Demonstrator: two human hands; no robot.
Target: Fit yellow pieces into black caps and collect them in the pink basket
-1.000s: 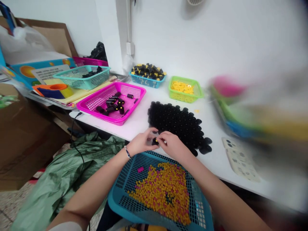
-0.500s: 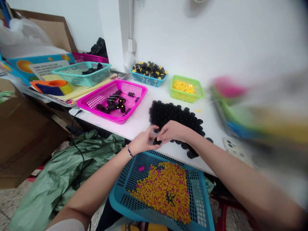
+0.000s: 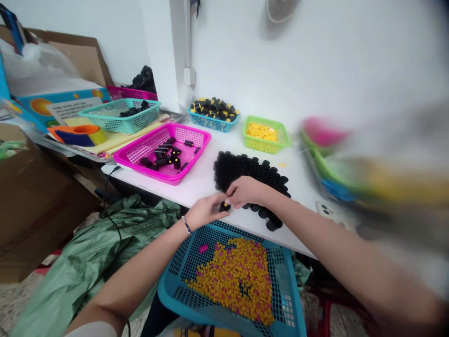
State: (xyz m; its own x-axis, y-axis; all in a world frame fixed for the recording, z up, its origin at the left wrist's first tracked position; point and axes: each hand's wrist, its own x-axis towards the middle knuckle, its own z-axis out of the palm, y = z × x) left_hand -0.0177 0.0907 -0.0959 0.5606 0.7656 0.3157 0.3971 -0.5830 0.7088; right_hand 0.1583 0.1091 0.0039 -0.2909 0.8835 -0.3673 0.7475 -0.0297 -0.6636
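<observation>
Between the thumb and fingers of my left hand [image 3: 206, 209] is a small black cylinder [image 3: 224, 206] with a yellow spot at its end. My right hand [image 3: 243, 191] meets it there, fingertips pinched at the yellow spot; whether a separate piece is in that pinch is too small to make out. Just beyond the hands, a dense block of upright black cylinders [image 3: 257, 167] stands on the white table [image 3: 199, 191], partly covered by my right hand. Below my hands, a blue basket [image 3: 294, 290] holds many small yellow and pink pieces [image 3: 235, 276] and one larger pink cylinder [image 3: 203, 248].
A magenta basket [image 3: 121, 157] with black cylinders is at left. Behind stand a blue basket [image 3: 213, 123] of black-and-yellow cylinders and a green basket [image 3: 268, 146] of yellow pieces. A phone [image 3: 333, 213] lies at right. Green sheeting [image 3: 87, 262] and a cable [image 3: 105, 196] hang at lower left.
The view has tilted up slightly, showing more of the wall fan. My hands stay together on the black cylinder, with the left fingers drawn in closer around it.
</observation>
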